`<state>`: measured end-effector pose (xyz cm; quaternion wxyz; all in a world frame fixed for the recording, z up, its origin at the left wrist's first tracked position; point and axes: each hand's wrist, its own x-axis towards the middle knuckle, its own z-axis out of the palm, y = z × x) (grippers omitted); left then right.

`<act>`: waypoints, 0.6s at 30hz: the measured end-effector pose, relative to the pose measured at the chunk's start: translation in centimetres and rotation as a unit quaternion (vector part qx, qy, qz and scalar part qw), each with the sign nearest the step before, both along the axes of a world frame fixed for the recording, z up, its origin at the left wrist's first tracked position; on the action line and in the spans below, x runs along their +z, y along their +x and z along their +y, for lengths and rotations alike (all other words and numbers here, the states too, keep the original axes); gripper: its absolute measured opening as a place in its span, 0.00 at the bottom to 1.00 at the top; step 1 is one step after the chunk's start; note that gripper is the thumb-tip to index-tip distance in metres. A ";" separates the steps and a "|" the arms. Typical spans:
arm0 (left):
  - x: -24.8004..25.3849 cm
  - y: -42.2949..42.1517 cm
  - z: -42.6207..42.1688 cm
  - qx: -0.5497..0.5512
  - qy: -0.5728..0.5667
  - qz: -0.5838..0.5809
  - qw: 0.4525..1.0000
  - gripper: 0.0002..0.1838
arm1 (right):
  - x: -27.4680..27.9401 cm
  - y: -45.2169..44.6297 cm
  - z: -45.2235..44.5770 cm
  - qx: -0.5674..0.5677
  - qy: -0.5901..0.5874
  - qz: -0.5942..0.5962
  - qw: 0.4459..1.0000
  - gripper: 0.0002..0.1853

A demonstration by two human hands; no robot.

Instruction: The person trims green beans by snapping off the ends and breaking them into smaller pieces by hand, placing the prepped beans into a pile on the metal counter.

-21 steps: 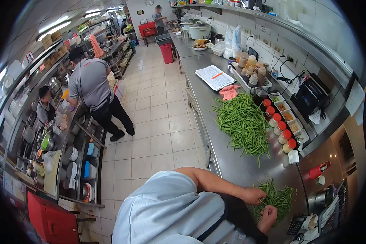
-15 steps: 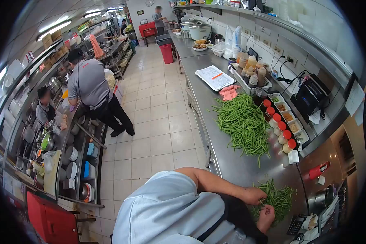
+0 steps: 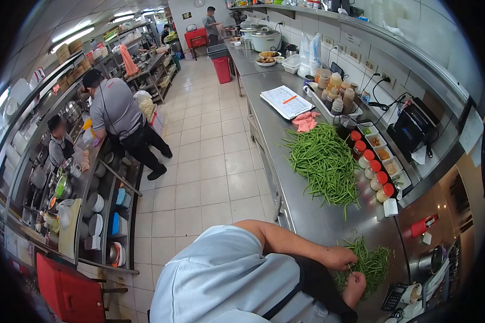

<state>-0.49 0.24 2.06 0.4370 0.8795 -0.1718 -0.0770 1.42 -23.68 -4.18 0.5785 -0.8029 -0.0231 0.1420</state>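
Note:
A small heap of green beans (image 3: 374, 267), many in short pieces, lies on the steel counter in front of me. At its near edge my left hand (image 3: 339, 258) is closed, fingertips pinched together over the heap. My right hand (image 3: 354, 286) is closed just beside it, with thumb and fingers pressed together. The two hands almost meet, and a green bean appears to run between their fingertips, though it is too small to see clearly. Farther along the counter is a much larger pile of long whole green beans (image 3: 323, 164).
Red-lidded jars (image 3: 378, 180) and a condiment tray (image 3: 382, 153) line the wall side. A clipboard (image 3: 286, 102) and pink cloth (image 3: 305, 121) lie beyond the large pile. A calculator (image 3: 394, 296) sits at lower right. Co-workers, one in a grey shirt (image 3: 118, 105), stand across the aisle.
The co-worker in the grey shirt has shifted stance, legs moved and body turned slightly. My hands stay almost in place, close together at the small heap.

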 end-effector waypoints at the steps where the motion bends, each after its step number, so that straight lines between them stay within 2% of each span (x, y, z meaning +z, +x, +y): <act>1: -0.2 0.1 0.0 -0.006 -0.012 -0.010 1.000 0.11 | 1.5 -0.4 0.3 -0.022 0.078 0.068 0.994 0.06; 2: -0.5 0.2 0.0 -0.012 -0.025 -0.019 0.999 0.11 | 2.5 -0.8 0.6 -0.043 0.154 0.136 0.978 0.06; 5: -1.9 0.5 -0.6 0.006 -0.099 -0.020 0.995 0.12 | 3.2 -1.3 1.0 -0.056 0.267 0.143 0.951 0.06; 8: -2.9 1.3 -0.8 0.037 -0.181 -0.015 0.983 0.11 | 4.3 -1.6 2.2 -0.057 0.112 0.090 0.988 0.09; 11: -3.2 1.6 -1.0 0.058 -0.308 0.026 0.949 0.09 | 3.7 -2.4 3.3 -0.006 0.075 0.042 0.996 0.12; 14: -0.2 0.9 0.2 0.050 -0.354 0.193 0.914 0.09 | 1.9 -2.2 2.9 0.037 0.081 0.072 0.993 0.13; 16: -5.8 2.5 -1.0 0.098 -0.346 0.156 0.920 0.10 | 2.8 -2.5 3.2 0.011 0.071 0.110 0.991 0.12; 17: -4.7 1.9 0.0 0.079 -0.353 0.172 0.916 0.11 | 2.3 -2.9 2.9 0.032 0.098 0.098 0.990 0.12; 18: -5.4 2.1 -0.1 0.052 -0.460 0.144 0.874 0.11 | 2.6 -2.8 3.0 0.049 0.078 0.087 0.992 0.14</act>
